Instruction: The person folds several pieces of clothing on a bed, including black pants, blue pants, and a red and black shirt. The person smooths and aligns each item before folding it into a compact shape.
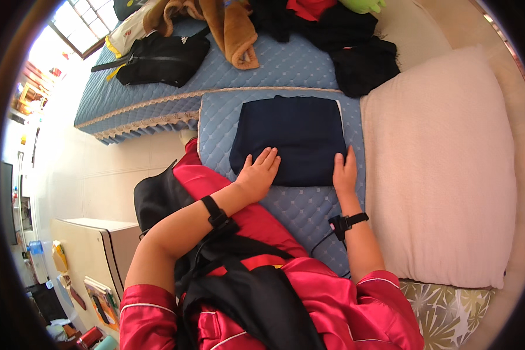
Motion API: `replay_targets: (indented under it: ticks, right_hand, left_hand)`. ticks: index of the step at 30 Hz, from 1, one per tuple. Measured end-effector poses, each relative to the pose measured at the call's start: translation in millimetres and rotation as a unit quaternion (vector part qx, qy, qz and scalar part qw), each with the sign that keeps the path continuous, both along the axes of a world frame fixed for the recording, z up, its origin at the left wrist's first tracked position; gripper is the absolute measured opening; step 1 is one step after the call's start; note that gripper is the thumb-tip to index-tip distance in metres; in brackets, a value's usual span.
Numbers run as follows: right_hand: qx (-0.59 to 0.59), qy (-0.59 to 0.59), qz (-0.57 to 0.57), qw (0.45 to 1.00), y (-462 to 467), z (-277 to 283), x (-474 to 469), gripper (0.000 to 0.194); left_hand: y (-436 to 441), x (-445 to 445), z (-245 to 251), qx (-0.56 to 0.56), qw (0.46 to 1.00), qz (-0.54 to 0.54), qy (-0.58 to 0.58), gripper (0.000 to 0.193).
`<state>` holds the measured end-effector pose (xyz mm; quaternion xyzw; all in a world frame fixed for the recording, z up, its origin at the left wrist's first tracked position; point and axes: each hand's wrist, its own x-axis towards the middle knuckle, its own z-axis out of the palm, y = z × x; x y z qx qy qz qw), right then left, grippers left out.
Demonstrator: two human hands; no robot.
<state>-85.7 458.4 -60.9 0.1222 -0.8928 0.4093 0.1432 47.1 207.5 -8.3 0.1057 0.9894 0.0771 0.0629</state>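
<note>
A folded dark navy cloth (295,131), perhaps a garment, lies flat on a blue quilted seat cover (297,205) in front of me. On its near left part rests my left hand (259,173), palm down with the fingers slightly spread. My right hand (345,170) stands on edge at the near right corner of the cloth, thumb and fingers against its side; whether it pinches the fabric is not visible. A thin white edge shows along the cloth's far right side. Both wrists wear black straps with small devices and cables.
A large pale pink cushion (442,175) stands along the right. Beyond the folded cloth are a black bag (166,61), a brown fleece-lined garment (240,39) and black clothing (363,65). A cream cabinet (83,253) is at the lower left.
</note>
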Motion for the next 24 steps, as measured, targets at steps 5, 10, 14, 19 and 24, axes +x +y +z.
replay_targets:
  ticks: [5,10,14,19,24]
  right_hand:
    - [-0.208,-0.103,-0.041,0.972,43,5,44,0.030]
    - [-0.064,-0.168,-0.005,0.984,39,21,65,0.037]
    - [-0.102,-0.201,-0.012,0.974,37,12,44,0.026]
    - [-0.149,-0.237,-0.053,0.959,54,-7,25,0.027]
    - [-0.340,-0.349,-0.086,0.869,48,11,50,0.034]
  left_hand:
    - [-3,4,7,-0.028,0.999,-0.032,-0.001,0.058]
    - [-2,3,8,-0.017,0.996,-0.054,0.071,0.047]
    - [-3,1,3,0.000,0.993,-0.068,0.093,0.046]
    - [7,1,3,-0.004,0.992,-0.118,0.050,0.044]
    - [-10,-6,30,0.189,0.982,0.008,-0.026,0.045]
